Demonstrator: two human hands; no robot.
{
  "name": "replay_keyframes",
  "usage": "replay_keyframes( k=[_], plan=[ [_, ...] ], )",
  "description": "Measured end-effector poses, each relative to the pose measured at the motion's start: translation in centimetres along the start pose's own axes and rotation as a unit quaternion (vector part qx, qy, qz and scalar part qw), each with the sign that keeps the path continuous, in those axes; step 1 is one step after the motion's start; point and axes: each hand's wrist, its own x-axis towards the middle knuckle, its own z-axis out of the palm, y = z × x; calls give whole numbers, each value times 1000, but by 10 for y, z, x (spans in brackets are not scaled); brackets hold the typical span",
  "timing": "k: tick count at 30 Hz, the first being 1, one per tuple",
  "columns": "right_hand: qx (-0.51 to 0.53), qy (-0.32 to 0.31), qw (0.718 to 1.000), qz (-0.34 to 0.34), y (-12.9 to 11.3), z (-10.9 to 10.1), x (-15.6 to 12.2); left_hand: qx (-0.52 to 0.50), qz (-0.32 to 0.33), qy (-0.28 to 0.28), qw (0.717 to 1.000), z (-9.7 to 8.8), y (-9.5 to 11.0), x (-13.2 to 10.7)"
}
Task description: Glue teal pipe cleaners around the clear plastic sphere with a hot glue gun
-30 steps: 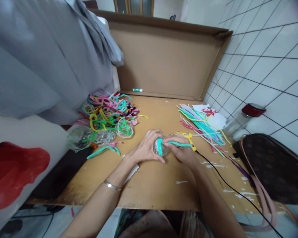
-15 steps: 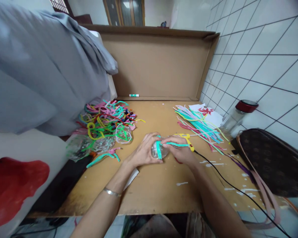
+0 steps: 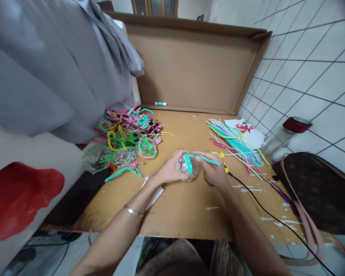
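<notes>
A small clear plastic piece (image 3: 183, 167), rounded like a cut bottle end, is in my left hand (image 3: 171, 168), with thumb and fingers wrapped around its left side. Across it runs a turquoise pipe cleaner (image 3: 189, 165), bent at the top so that its free length points right. My right hand (image 3: 215, 173) pinches this pipe cleaner close to the plastic's right edge; the fingertips are partly hidden. Just beyond the right hand lies a yellow glue gun (image 3: 225, 168), mostly covered by it.
Tangled colourful pipe cleaners (image 3: 126, 130) and clear plastic pieces (image 3: 123, 156) lie at left. Straight pipe cleaners (image 3: 235, 140) are fanned out at right, near a red-lidded jar (image 3: 278, 140) and a brown bag (image 3: 319, 191). A black cord (image 3: 255, 203) crosses the table's right side.
The view has tilted down and shifted slightly left. The pipe cleaner's free length now leaves from the plastic's top edge rather than lower down, and my right hand has slid a little away from the plastic.
</notes>
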Motion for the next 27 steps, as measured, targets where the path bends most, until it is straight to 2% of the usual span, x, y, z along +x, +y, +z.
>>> replay_keyframes(
  k=[4,10,18,27],
  plan=[
    [-14,16,1000,-19,3,2,0,21,18,4,1000,3,-1,2],
    [-18,130,991,12,-3,10,0,31,38,8,999,6,0,1],
    [-142,79,986,-38,6,5,0,26,35,12,999,7,2,2],
    [-263,64,954,-131,3,9,2,44,51,17,998,9,3,3]
  ],
)
